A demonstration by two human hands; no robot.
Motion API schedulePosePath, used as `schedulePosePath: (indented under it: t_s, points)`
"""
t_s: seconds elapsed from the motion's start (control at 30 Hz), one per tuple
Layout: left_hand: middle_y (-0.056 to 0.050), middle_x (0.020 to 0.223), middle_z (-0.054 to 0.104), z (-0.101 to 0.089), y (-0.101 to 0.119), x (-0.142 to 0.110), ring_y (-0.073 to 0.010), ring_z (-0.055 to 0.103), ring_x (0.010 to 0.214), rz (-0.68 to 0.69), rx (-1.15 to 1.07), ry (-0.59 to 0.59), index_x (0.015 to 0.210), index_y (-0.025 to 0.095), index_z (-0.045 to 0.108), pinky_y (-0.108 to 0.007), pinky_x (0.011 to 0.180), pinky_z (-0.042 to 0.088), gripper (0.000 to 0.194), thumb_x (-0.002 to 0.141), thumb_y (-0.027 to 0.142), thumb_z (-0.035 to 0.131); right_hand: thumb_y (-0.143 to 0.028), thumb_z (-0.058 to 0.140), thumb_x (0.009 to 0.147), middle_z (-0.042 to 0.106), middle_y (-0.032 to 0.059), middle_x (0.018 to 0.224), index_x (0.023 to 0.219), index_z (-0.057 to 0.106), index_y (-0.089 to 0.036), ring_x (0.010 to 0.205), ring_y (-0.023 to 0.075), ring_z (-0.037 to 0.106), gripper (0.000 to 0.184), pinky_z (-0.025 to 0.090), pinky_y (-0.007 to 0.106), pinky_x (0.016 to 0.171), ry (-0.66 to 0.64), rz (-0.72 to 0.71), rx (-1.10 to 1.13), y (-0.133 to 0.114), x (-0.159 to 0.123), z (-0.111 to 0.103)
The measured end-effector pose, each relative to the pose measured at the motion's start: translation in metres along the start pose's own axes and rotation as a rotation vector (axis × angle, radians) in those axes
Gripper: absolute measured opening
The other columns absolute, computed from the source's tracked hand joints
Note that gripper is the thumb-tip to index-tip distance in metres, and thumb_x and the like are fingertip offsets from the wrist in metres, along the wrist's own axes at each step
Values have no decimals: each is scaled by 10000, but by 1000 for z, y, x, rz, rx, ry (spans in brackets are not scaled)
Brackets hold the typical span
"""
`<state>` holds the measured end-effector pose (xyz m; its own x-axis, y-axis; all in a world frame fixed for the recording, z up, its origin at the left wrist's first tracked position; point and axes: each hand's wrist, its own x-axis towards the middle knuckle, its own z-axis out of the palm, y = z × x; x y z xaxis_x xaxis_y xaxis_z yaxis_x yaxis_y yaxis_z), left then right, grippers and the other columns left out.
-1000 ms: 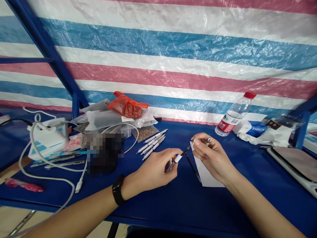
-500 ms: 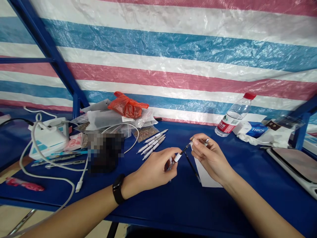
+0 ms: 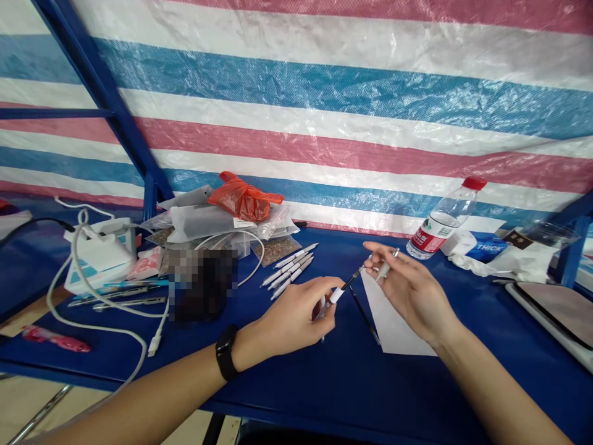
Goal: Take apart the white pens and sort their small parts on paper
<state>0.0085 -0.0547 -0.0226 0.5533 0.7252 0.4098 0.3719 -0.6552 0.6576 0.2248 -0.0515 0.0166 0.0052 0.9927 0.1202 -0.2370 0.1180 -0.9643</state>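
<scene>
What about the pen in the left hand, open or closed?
The pen is open: its thin dark refill sticks out bare toward the right hand.

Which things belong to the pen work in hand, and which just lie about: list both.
Work in hand, it seems:
pen piece in the left hand
clear part in the right hand
probably the black rod and white pens

Lying about, likely:
red-capped bottle
orange bag
pink object
white cable

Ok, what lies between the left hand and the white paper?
In the head view, what looks like a black pen refill lies there on the blue tabletop.
</scene>
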Motion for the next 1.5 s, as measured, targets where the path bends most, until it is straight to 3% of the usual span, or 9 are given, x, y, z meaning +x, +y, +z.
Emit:
schedulePosePath:
  t_s: [0.17,0.43,0.73,0.83,1.0,1.17,1.3,1.4,1.5]
  points:
    - [-15,936,704,0,-1,-2,-93,598,604,75,105,-26,1239,223,621,-198,546,460,381,885,125,517,-586,803,779,614,52,840,798,782,-274,802,212,557,314,511,400,829,46,-152,-142,-6,1,-7]
    - [-7,918,694,0,-3,-2,-95,577,585,126,132,-9,1244,210,621,-214,548,436,379,894,114,512,-526,903,685,664,10,823,908,829,-326,746,163,572,308,528,361,792,81,-188,-135,0,-3,-5]
    - [-45,1035,708,-2,-2,-1,-154,681,803,99,152,30,1409,196,536,-277,750,543,367,1055,236,446,-384,858,788,780,33,896,992,825,-302,811,191,697,222,581,348,788,-113,-192,-297,11,-3,-4]
    - [-43,1051,692,-2,-4,0,-156,686,876,92,85,76,1317,200,608,-272,797,541,302,1063,228,446,-348,865,785,808,27,902,945,822,-300,826,188,737,172,604,339,812,-125,-200,-259,13,-2,-3]
    - [-6,915,624,-3,-3,2,-124,633,760,79,-5,131,1208,204,657,-238,716,507,236,1048,214,484,-305,866,793,822,18,915,917,820,-297,896,194,777,132,625,300,829,-166,-212,-215,14,-2,-4]
    - [15,839,605,-2,2,2,-108,578,673,54,-43,94,1080,182,628,-216,627,459,157,1044,218,480,-315,868,789,826,29,907,899,812,-274,854,198,787,130,637,299,792,-209,-207,-197,15,-4,-1]
    - [14,847,620,1,1,0,-116,590,684,109,53,110,1086,190,605,-225,647,458,169,1056,211,440,-419,906,715,788,33,727,760,763,-222,649,179,739,248,601,265,616,-79,-254,-269,17,-9,10]
    - [3,875,617,2,0,0,-126,595,676,176,191,109,1152,204,610,-239,633,453,225,1075,240,401,-560,830,767,582,-8,446,505,561,-199,403,104,516,521,427,229,419,83,-259,-430,20,-12,16]
    - [1,877,629,2,-1,-1,-133,617,680,139,242,118,1146,211,613,-245,624,452,233,1083,274,398,-679,673,860,507,-8,443,482,518,-199,433,102,486,630,417,240,445,71,-241,-504,17,-12,14]
